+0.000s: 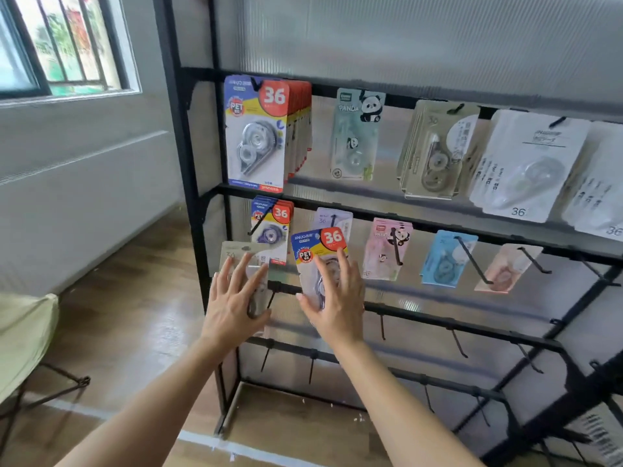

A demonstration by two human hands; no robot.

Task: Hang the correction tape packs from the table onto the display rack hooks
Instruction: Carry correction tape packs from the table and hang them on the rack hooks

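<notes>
Black display rack (pixel 184 163) fills the centre and right of the frame, with hung packs (pixel 256 133) on its upper rows. At lower centre, the left hand (pixel 232 298) presses spread fingers flat on a beige correction tape pack (pixel 236 251). Just beside it, the right hand (pixel 337 298), also spread, covers a blue-and-red "36" pack (pixel 313 244).

Head cam, fwd + down, close to display rack (pixel 182 153).

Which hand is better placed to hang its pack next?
Probably right. The right hand holds the blue-red pack close to the matching packs on the second row; the beige pack in the left hand matches a distant top-row stack.
</notes>
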